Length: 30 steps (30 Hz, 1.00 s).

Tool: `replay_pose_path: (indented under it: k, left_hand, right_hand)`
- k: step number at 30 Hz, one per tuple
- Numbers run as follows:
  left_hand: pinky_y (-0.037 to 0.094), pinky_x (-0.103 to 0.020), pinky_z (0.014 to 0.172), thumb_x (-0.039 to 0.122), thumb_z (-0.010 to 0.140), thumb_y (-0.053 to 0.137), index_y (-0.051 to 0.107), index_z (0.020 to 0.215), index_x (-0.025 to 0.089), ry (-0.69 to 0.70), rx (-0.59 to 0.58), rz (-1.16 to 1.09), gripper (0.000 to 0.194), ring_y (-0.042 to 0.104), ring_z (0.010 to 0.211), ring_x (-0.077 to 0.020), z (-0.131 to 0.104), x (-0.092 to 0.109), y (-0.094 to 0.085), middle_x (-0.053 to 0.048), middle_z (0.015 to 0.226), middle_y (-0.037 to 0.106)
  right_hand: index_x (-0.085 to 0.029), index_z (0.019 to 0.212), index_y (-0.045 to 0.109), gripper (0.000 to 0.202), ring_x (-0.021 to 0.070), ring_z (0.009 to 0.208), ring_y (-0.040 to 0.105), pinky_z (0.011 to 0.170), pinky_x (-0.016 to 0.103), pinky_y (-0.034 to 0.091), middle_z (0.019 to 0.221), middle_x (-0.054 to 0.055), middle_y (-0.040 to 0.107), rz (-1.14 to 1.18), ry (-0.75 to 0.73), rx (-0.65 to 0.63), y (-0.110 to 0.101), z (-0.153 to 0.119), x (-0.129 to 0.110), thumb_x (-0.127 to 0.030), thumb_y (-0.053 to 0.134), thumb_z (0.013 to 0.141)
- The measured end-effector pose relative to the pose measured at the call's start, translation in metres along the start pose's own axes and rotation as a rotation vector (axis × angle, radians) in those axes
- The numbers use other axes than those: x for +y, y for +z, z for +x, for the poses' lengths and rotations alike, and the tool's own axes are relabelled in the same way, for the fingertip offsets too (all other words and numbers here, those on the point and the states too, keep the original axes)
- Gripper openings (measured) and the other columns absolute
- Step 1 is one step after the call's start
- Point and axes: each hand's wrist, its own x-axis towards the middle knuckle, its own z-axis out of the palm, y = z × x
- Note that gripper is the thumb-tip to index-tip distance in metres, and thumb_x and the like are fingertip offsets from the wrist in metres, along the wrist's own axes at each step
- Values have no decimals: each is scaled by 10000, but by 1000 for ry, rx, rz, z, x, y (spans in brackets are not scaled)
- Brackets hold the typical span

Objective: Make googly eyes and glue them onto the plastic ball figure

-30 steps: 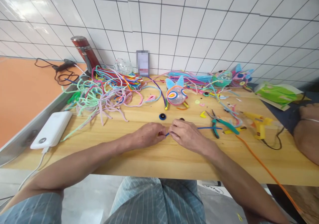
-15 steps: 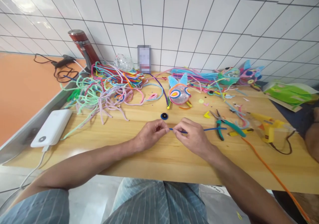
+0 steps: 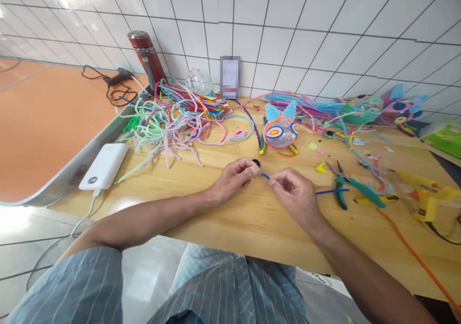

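My right hand [image 3: 293,192] pinches a dark blue pipe cleaner [image 3: 329,191]. Its short tip pokes out to the left of my fingers, and its longer end runs right to the pliers [image 3: 342,180]. My left hand [image 3: 237,176] is closed, thumb against fingers, a small gap away from that tip. Just behind its fingertips is a small round black piece [image 3: 256,162], partly hidden; I cannot tell whether the fingers grip it. Beyond my hands stands a clear ball figure [image 3: 281,132] with fuzzy blue ears and ringed eyes.
Tangled pastel pipe cleaners [image 3: 173,132] lie at left, near a white power bank [image 3: 103,166] and a red thermos [image 3: 147,57]. A phone [image 3: 230,77] leans on the tiled wall. At right are a yellow glue gun [image 3: 425,194] and an orange pipe cleaner [image 3: 414,252].
My left hand has let go of the blue pipe cleaner's end and moved up to the black round piece. My right hand still holds the pipe cleaner. The camera view has turned left.
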Motion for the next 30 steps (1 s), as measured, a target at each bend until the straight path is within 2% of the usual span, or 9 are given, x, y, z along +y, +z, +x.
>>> replay_pose_path:
  k: [3,6,11,17,23,30]
  left_hand:
    - [375,-231,633,501,953,661,673,943,154,140,-60,271,347,443,647,-89,0,1,-9,24,757,568]
    - [406,-234,661,354,974,638,706,960,151,277,-112,550,215,491,670,-97,-1,-5,-12,-15,837,643]
    - [472,-250,792,221,1003,572,696,953,151,426,-206,793,151,629,846,-157,0,-20,-13,-58,877,695]
    - [473,-236,798,209,1003,603,712,942,153,372,-251,845,137,658,853,-154,-1,-24,-14,-55,894,724]
    - [447,-229,734,224,954,666,707,903,154,300,-279,834,95,638,785,-142,0,-20,-14,-33,845,715]
    - [451,-239,736,113,840,638,709,865,163,276,-303,815,91,649,775,-150,0,-16,-13,-33,843,733]
  right_hand:
    - [-221,832,694,120,132,627,575,603,278,432,708,-21,607,-128,-127,-45,-6,2,6,-178,649,934]
    - [-220,880,692,124,144,710,651,659,276,482,781,0,659,-206,-259,-106,-8,1,11,-158,626,965]
    - [-222,901,675,133,167,795,700,740,288,516,856,23,711,-322,-376,-158,-7,-1,13,-155,605,992]
    - [-214,911,675,105,163,775,682,730,285,490,855,10,700,-363,-408,-226,-8,-2,14,-133,636,965]
    - [-211,874,675,120,166,764,652,717,289,464,836,10,682,-396,-432,-263,-8,-2,17,-123,641,948]
    - [-223,869,688,139,181,770,642,712,312,459,844,29,706,-435,-431,-290,-8,-2,16,-156,612,964]
